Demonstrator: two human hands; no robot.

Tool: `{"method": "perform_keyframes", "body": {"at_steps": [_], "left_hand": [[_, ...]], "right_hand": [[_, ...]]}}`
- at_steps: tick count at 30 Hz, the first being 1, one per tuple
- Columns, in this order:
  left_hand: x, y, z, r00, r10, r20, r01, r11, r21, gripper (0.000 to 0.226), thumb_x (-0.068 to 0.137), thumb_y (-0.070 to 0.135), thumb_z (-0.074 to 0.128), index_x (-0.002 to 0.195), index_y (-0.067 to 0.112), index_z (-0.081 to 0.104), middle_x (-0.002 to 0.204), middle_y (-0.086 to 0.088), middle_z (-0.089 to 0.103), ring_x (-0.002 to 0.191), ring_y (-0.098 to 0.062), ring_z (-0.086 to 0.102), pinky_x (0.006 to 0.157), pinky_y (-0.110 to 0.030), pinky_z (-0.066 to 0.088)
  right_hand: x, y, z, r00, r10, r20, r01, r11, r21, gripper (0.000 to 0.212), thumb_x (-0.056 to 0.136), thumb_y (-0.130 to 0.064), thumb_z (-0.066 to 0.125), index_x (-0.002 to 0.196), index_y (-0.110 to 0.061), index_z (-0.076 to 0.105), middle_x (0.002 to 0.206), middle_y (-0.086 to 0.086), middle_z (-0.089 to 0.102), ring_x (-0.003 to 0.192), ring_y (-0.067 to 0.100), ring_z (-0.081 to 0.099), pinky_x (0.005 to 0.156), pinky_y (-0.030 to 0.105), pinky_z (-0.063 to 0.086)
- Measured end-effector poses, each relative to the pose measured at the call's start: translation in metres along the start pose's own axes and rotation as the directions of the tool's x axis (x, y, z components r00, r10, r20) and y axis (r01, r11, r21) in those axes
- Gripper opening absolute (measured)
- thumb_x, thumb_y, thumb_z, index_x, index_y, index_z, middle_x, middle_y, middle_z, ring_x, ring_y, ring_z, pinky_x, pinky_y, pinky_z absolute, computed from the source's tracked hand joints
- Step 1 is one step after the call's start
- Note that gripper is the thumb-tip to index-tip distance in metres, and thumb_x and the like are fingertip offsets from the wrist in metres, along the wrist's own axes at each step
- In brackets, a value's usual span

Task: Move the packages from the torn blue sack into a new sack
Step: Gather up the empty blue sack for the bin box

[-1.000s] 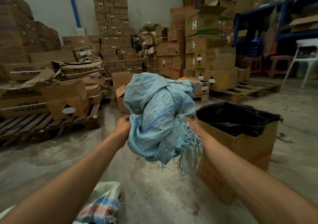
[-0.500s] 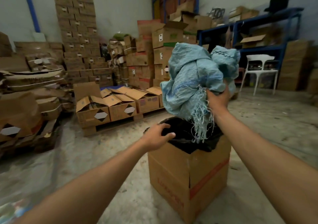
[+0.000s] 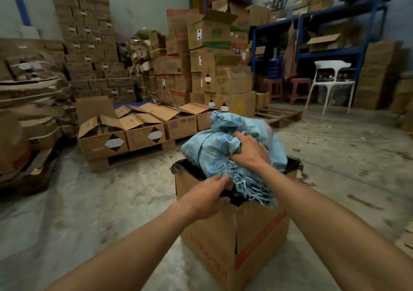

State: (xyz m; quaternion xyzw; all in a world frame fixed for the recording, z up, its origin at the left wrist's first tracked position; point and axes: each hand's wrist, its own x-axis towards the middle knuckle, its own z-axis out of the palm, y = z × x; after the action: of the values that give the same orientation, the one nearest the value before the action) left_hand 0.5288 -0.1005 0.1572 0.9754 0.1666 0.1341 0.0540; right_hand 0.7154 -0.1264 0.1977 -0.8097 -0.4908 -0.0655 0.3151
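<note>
The crumpled torn blue sack (image 3: 225, 147), with frayed threads hanging from it, sits bunched in the mouth of a cardboard box (image 3: 250, 241) lined with a black plastic bag (image 3: 185, 167). My right hand (image 3: 248, 150) presses down on top of the sack, fingers dug into its folds. My left hand (image 3: 207, 197) grips the near rim of the box and its black liner, just below the frayed edge. No packages and no new sack are in view.
Open cartons on a wooden pallet (image 3: 134, 132) stand behind the box on the left. Tall carton stacks (image 3: 214, 62) fill the back. A white chair (image 3: 330, 83) and blue shelving (image 3: 312, 22) are at right. Bare concrete floor (image 3: 89, 212) surrounds the box.
My right hand has brought the blue sack down from above the box into its mouth. My left hand has moved from the air onto the box rim.
</note>
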Motion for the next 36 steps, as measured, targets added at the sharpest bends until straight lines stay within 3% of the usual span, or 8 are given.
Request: {"method": "perform_keyframes", "body": {"at_steps": [3,7,12,15,22,28,34,36], "left_hand": [[0.000,-0.003,0.004,1.000,0.004,0.024,-0.007,0.993,0.116,0.033,0.097,0.037,0.048,0.128,0.027,0.047,0.117,0.002,0.056,0.106,-0.020,0.052,0.085,-0.037,0.044],[0.004,-0.011,0.003,0.992,-0.110,0.068,0.101,0.988,0.116,0.042,0.097,0.058,0.035,0.119,0.030,0.057,0.112,0.001,0.041,0.108,-0.020,0.038,0.089,-0.039,0.035],[0.013,-0.006,0.006,0.998,-0.008,0.062,0.002,0.994,0.108,0.032,0.094,0.056,0.045,0.106,0.031,0.060,0.111,0.008,0.054,0.108,-0.015,0.041,0.088,-0.035,0.031],[0.012,-0.003,0.003,0.991,0.120,-0.055,-0.121,0.992,-0.023,0.016,0.090,0.044,0.060,0.101,0.033,0.055,0.103,0.013,0.059,0.097,-0.013,0.053,0.079,-0.031,0.039],[-0.004,0.005,0.013,0.967,0.199,-0.161,-0.190,0.979,0.070,0.028,0.091,0.047,0.058,0.106,0.024,0.065,0.097,0.009,0.055,0.090,-0.011,0.050,0.068,-0.031,0.046],[-0.013,0.002,0.018,0.949,0.221,-0.225,-0.215,0.975,0.052,0.030,0.093,0.045,0.053,0.101,0.024,0.073,0.084,0.008,0.060,0.076,-0.012,0.055,0.060,-0.034,0.048],[-0.014,0.005,0.014,0.966,0.186,-0.182,-0.180,0.982,0.051,0.031,0.095,0.046,0.052,0.108,0.026,0.072,0.083,0.010,0.057,0.076,-0.010,0.053,0.060,-0.030,0.045],[-0.015,0.000,0.015,0.970,0.144,-0.198,-0.135,0.989,0.056,0.033,0.096,0.048,0.048,0.109,0.027,0.071,0.086,0.011,0.054,0.079,-0.008,0.050,0.063,-0.027,0.043]], "right_hand": [[0.004,-0.007,0.009,0.999,0.035,-0.001,-0.035,0.999,0.001,0.054,0.074,-0.040,0.072,0.123,-0.036,0.048,0.112,0.001,0.061,0.101,0.029,0.060,0.084,0.040,0.048],[0.016,-0.012,0.003,0.993,0.111,0.026,-0.112,0.993,0.031,0.033,0.070,-0.042,0.067,0.098,-0.034,0.051,0.095,0.000,0.063,0.092,0.027,0.059,0.079,0.037,0.043],[0.029,-0.014,0.003,0.962,0.224,0.157,-0.217,0.974,-0.058,0.064,0.063,-0.051,0.065,0.124,-0.035,0.054,0.115,0.003,0.062,0.110,0.032,0.058,0.099,0.055,0.044],[0.035,-0.011,0.011,0.904,0.271,0.330,-0.220,0.958,-0.185,0.067,0.054,-0.051,0.067,0.115,-0.025,0.058,0.119,0.006,0.062,0.107,0.033,0.059,0.097,0.052,0.047],[0.022,0.001,0.047,0.757,0.345,0.554,-0.083,0.893,-0.442,0.052,0.080,-0.032,0.066,0.127,-0.011,0.053,0.132,0.012,0.054,0.116,0.032,0.055,0.100,0.048,0.047],[0.012,0.017,0.059,0.617,0.525,0.586,-0.002,0.746,-0.665,0.055,0.099,-0.032,0.050,0.147,-0.010,0.034,0.153,0.013,0.033,0.138,0.030,0.036,0.109,0.040,0.032],[0.003,0.024,0.066,0.548,0.497,0.673,0.075,0.772,-0.631,0.068,0.094,-0.045,0.057,0.149,-0.014,0.033,0.152,0.012,0.035,0.137,0.029,0.037,0.109,0.038,0.033],[0.011,0.028,0.071,0.580,0.393,0.714,0.085,0.842,-0.533,0.072,0.089,-0.052,0.059,0.149,-0.019,0.034,0.153,0.009,0.036,0.136,0.032,0.037,0.111,0.044,0.033]]}}
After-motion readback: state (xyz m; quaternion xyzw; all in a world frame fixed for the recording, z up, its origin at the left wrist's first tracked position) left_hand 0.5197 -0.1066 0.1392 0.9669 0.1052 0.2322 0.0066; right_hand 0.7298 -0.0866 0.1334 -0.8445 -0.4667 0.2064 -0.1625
